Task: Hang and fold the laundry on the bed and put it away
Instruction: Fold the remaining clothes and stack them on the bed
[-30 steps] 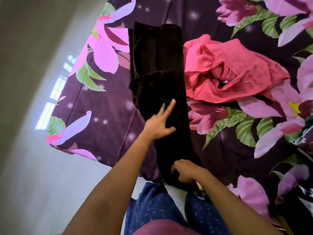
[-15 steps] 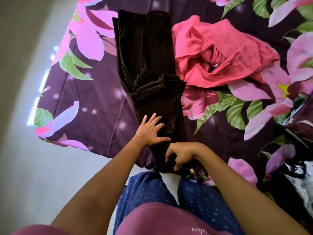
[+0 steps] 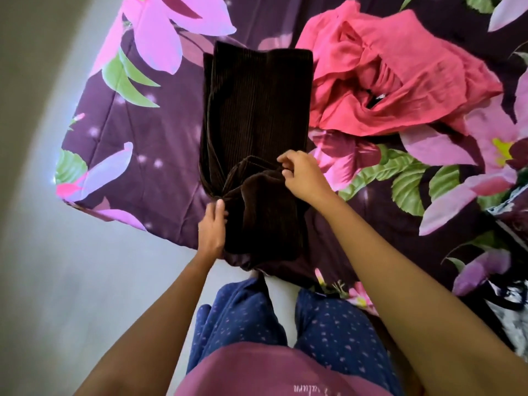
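Note:
A dark brown ribbed garment lies lengthwise on the floral bed cover, its near end doubled back over itself near the bed's front edge. My left hand grips the bunched left side of that doubled part. At the right top corner of the same fold, my right hand pinches the cloth. A crumpled pink-red garment lies on the bed just right of the brown one.
The pale floor runs along the left and in front of the bed. A black and white item sits at the right edge of the bed. My legs stand against the bed's front edge.
The garment's near end has been lifted and folded away from me over the middle. My right hand moved from the bed's edge up to the fold's right corner; my left now grips the left side.

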`<state>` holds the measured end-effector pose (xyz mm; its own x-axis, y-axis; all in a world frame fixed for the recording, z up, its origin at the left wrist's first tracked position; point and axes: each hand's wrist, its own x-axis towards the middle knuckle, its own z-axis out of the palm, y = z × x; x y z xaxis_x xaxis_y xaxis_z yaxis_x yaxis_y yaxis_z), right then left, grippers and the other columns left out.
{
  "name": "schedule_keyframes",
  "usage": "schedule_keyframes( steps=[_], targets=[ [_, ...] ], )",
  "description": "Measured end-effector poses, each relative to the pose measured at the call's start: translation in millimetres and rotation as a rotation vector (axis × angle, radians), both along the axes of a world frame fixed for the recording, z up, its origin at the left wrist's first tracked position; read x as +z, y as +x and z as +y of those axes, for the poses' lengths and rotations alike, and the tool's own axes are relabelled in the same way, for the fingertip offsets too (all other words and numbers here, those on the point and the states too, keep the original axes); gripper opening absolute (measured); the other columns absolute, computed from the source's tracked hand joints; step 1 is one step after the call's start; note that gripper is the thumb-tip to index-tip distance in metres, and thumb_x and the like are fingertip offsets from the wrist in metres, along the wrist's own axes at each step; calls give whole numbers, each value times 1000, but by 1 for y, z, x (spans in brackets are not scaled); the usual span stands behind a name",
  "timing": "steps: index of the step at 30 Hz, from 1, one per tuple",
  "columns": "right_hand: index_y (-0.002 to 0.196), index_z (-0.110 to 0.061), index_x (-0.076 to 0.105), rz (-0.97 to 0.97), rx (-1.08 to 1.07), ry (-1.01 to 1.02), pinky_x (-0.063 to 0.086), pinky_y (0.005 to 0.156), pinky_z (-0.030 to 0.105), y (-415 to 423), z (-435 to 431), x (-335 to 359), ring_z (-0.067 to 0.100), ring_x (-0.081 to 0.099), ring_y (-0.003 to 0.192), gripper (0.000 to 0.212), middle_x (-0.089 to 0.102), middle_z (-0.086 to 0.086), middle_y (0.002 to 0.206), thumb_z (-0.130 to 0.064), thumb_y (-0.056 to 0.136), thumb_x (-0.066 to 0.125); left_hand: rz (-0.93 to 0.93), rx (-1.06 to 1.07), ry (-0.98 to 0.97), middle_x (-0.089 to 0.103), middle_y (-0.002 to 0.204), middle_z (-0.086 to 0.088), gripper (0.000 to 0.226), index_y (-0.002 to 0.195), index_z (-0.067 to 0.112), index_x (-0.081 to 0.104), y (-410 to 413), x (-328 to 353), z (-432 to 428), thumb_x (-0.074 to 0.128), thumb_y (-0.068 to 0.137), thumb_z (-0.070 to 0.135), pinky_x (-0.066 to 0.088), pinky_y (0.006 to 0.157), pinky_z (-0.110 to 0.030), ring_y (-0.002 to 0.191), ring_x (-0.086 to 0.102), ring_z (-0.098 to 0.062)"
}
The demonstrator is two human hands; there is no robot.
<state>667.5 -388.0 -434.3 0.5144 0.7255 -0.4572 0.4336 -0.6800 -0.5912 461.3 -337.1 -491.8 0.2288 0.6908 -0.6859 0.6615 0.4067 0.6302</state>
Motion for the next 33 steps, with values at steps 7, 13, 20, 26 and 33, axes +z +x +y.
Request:
schedule_keyframes(
  steps=[7, 13, 20, 26, 33],
  targets=[
    [113, -7, 60, -111, 137, -33, 48, 79, 38, -70, -78, -22, 29, 58, 101, 26, 55, 10, 113, -9, 88, 53, -161, -976, 937, 56, 126, -17, 55, 124, 6, 53, 1, -14, -32, 54, 83, 42, 40, 97, -37, 117, 49, -28],
    [151, -18, -6, 13, 556, -416, 7, 117, 46, -86, -107, -64, 27, -4, 146, 103, -9, 7, 159, -32, 80, 68, 48, -1205, 380, -3, 156, 6, 102, 150, 20, 12, -17, -45, -19, 40, 71, 76, 3, 115, -48, 142, -7, -12],
    [150, -9, 10, -366, 609, -494, 34, 104, 56, -110, -107, -93, 39, 31, 137, 90, 20, 23, 153, -19, 80, 66, 132, -1315, 374, -9, 158, -1, 117, 150, 19, 0, -18, -46, -18, 80, 66, 39, 5, 115, -48, 141, -15, -13],
    [151, -9, 1, -204, 630, -394, 42, 100, 42, -91, -101, -67, 37, 31, 137, 83, 15, 19, 155, 5, 86, 51, 167, -1231, 216, 29, 152, -8, 89, 147, 13, 25, 3, -11, -12, 71, 71, 10, 33, 107, -31, 138, 31, -23],
    [128, -21, 46, 401, 662, -595, 47, 87, 34, -41, -84, -3, 27, 55, 108, 56, 55, 7, 118, -16, 78, 72, 48, -1201, -383, 66, 88, -4, 45, 91, 15, 66, 16, 33, 24, 74, 49, 25, 57, 74, -36, 85, 64, -22]
  ],
)
